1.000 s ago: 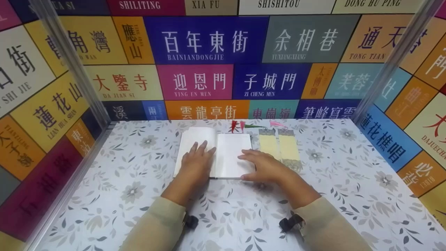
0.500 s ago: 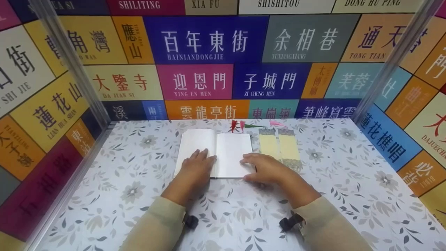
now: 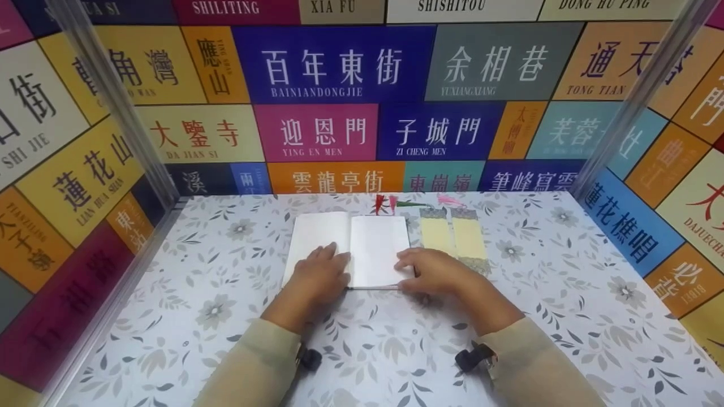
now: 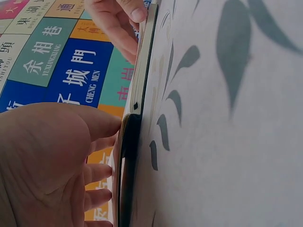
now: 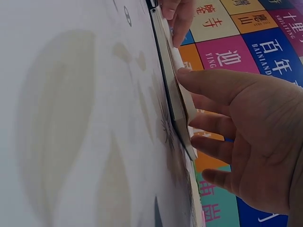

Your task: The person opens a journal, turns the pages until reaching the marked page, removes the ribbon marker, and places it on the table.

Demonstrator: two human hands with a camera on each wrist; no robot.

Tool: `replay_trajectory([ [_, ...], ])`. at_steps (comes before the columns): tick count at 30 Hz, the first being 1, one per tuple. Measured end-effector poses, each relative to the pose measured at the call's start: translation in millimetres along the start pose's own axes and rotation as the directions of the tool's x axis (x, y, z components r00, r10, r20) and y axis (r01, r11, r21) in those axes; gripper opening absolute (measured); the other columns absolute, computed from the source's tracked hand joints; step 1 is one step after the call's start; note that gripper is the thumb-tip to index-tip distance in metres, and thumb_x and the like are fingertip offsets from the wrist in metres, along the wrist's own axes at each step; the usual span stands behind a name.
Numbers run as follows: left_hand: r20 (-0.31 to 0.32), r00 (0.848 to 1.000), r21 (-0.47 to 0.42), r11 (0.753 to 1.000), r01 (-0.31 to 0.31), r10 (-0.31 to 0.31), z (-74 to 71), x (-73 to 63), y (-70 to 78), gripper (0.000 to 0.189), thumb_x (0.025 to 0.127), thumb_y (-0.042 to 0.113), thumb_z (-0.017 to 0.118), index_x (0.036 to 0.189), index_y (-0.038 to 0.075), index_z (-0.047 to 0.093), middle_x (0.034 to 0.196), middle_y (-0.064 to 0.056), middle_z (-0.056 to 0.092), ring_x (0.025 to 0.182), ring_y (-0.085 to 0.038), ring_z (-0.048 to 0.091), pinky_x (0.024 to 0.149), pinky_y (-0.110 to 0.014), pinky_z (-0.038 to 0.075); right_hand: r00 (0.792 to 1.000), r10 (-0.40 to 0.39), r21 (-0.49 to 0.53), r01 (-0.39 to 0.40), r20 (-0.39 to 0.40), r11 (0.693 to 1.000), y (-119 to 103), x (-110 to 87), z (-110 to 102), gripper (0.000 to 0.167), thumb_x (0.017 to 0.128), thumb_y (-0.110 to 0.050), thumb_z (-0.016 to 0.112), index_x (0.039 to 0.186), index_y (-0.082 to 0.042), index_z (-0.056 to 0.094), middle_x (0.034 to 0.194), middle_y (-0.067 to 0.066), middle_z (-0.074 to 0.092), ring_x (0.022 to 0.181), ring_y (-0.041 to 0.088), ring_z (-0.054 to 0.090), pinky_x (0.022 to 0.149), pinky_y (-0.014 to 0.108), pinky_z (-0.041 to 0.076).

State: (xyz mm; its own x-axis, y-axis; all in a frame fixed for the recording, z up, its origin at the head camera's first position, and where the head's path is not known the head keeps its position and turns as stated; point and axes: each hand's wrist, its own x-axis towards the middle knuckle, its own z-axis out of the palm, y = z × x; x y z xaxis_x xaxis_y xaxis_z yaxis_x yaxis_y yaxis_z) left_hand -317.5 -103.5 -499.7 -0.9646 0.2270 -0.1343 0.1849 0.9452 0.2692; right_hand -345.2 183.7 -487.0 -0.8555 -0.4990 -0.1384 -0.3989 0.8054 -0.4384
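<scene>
An open book (image 3: 379,243) with blank white pages lies on the table in the head view. My left hand (image 3: 319,271) rests on its left page, fingers flat and pointing away, close to the middle fold. At the right page's outer edge is my right hand (image 3: 438,271), its fingers loosely bent. In the right wrist view, the thumb of the right hand (image 5: 251,127) touches the book's near edge and the other fingertips meet its side edge. The left wrist view has the left hand (image 4: 47,156) with its thumb at the cover's near edge.
Two yellow bookmarks with grey patterned ends, a left bookmark (image 3: 435,232) and a right bookmark (image 3: 469,234), lie right of the book. Red (image 3: 378,204), pink and green tassels lie beyond them. The floral tabletop (image 3: 226,350) meets sign-covered walls (image 3: 339,68) behind and at both sides.
My left hand has slid down the left page toward me, and that page lies flatter at its top. My right hand has shifted slightly right along the page edge.
</scene>
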Motion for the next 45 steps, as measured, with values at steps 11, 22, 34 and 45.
replay_trajectory([
  [11, 0.042, 0.996, -0.038, 0.996, 0.080, -0.079, -0.1, 3.8, 1.9, 0.075, 0.105, 0.057, 0.057, 0.169, 0.023, 0.035, 0.181, -0.003, 0.022, 0.169, -0.032, 0.017, 0.137, -0.060, 0.019, 0.995, -0.014, 0.034, 0.018, -0.099, 0.999, 2, 4.5, -3, 0.007, 0.101, -0.030, 0.072, 0.095, -0.028, 0.076, 0.097, -0.005, 0.074, 0.094, 0.018, 0.065, 0.095, 0.042, 0.055],
  [22, 0.043, 0.996, -0.045, 0.996, 0.077, -0.076, -1.6, 1.0, 4.9, 0.096, 0.093, 0.075, 0.065, 0.169, 0.024, 0.036, 0.180, -0.004, 0.025, 0.168, -0.035, 0.021, 0.135, -0.061, 0.023, 0.971, 0.030, 0.030, -0.024, -0.236, 0.999, -8, 3.4, -6, 0.013, 0.105, -0.036, 0.069, 0.109, -0.026, 0.077, 0.121, -0.001, 0.077, 0.122, 0.026, 0.070, 0.115, 0.051, 0.054],
  [34, 0.005, 0.995, -0.052, 0.994, 0.101, -0.100, 1.5, 1.6, 6.9, 0.091, 0.093, 0.067, 0.072, 0.167, 0.029, 0.038, 0.179, 0.003, 0.030, 0.168, -0.030, 0.023, 0.135, -0.060, 0.025, 0.915, 0.056, 0.043, -0.042, -0.399, 0.998, -25, -0.3, -7, 0.024, 0.106, -0.041, 0.067, 0.121, -0.026, 0.077, 0.125, -0.004, 0.076, 0.129, 0.023, 0.069, 0.115, 0.047, 0.056],
  [45, -0.051, 0.995, -0.054, 0.995, 0.086, -0.089, 2.2, 5.2, 7.5, 0.088, 0.098, 0.059, 0.070, 0.169, 0.024, 0.033, 0.176, -0.003, 0.035, 0.165, -0.032, 0.030, 0.133, -0.062, 0.029, 0.906, 0.071, 0.115, -0.026, -0.417, 0.993, -24, -0.7, -5, 0.040, 0.102, -0.044, 0.071, 0.140, -0.031, 0.064, 0.141, -0.005, 0.067, 0.136, 0.022, 0.065, 0.117, 0.048, 0.055],
])
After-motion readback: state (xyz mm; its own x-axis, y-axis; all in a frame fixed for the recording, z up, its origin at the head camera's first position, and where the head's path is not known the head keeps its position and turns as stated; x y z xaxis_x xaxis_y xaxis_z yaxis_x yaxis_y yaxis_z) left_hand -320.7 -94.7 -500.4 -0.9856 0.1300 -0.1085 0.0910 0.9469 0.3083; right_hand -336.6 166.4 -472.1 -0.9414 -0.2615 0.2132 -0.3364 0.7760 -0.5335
